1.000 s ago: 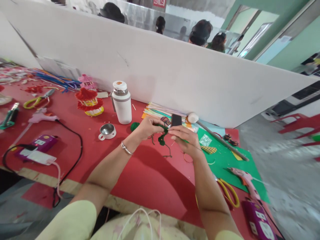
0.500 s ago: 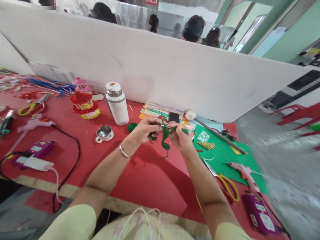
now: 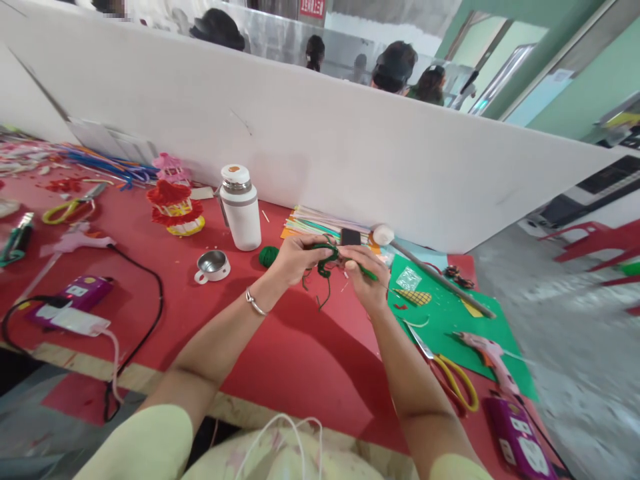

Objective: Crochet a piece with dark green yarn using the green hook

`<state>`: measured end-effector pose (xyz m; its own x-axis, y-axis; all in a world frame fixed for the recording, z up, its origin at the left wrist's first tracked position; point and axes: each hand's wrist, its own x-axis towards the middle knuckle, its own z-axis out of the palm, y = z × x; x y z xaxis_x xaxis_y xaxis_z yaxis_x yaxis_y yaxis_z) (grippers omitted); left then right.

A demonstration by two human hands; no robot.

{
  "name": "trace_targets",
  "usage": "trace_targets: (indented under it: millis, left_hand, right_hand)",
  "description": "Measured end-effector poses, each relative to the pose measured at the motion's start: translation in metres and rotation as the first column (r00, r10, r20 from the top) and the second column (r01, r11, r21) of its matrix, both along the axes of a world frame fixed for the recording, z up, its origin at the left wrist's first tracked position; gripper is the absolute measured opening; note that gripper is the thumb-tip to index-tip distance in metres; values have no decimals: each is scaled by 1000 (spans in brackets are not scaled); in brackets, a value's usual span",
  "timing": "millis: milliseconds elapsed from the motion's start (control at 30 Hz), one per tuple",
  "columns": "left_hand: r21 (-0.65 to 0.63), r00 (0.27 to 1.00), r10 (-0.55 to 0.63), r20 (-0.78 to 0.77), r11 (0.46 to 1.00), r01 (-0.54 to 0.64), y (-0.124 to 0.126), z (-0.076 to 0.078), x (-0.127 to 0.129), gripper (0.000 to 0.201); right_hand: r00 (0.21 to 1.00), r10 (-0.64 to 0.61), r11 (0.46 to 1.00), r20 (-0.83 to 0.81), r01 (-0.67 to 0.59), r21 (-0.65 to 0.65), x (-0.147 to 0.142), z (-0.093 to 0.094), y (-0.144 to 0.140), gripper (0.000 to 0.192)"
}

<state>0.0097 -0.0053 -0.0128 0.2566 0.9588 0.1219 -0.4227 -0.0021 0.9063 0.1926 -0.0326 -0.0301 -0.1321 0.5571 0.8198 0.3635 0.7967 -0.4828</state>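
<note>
My left hand (image 3: 299,259) is closed on a small strip of green crochet work (image 3: 325,264), pinching it between thumb and fingers. A loose yarn tail dangles from the strip. My right hand (image 3: 367,275) grips a crochet hook (image 3: 369,272) by its green handle, its tip end at the strip. The two hands almost meet above the red tabletop (image 3: 300,347). Just behind my left hand lies a ball of dark green yarn (image 3: 269,256). Fingers partly hide where hook and stitches meet.
A white thermos (image 3: 241,210) and a metal cup (image 3: 212,265) stand left of my hands. On the right are yellow-handled scissors (image 3: 457,383), a pink glue gun (image 3: 493,357), a grey stick (image 3: 440,277) and a green sheet (image 3: 445,327). A white partition (image 3: 320,147) rises behind.
The crochet strip has been turned and curled up closer to my left fingers. My right hand has tilted, with its fingers now stretched over the hook. The view has shifted slightly.
</note>
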Motion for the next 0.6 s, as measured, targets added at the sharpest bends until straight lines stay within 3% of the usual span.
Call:
trace_targets:
  millis: [67, 133, 200, 300, 433, 533, 600]
  left_hand:
    - [67, 989, 144, -18, 988, -142, -2, -3, 7, 24]
    - [40, 976, 217, -11, 976, -216, -5, -5, 15, 21]
    - [-78, 985, 169, 28, 983, -166, -9, -6, 19, 24]
    - [-213, 993, -8, 114, 977, 32, -10, -5, 16, 29]
    - [-220, 983, -122, 140, 964, 151, -4, 0, 2, 28]
    - [-215, 986, -125, 107, 966, 145, 2, 2, -7, 27]
    - [-219, 986, -148, 78, 962, 162, 4, 3, -9, 27]
  right_hand:
    - [998, -46, 999, 54, 44, 29, 0, -3, 1, 22]
    - [985, -121, 987, 126, 106, 121, -1, -10, 3, 26]
    - [967, -191, 966, 169, 155, 209, -2, -17, 4, 29]
    - [967, -211, 960, 142, 177, 216, -1, -22, 5, 26]
    - [1000, -17, 1000, 7, 17, 12, 6, -12, 6, 20]
    - [985, 153, 974, -79, -163, -155, 14, -2, 8, 20]
    - [972, 213, 953, -99, -229, -199, 19, 3, 9, 20]
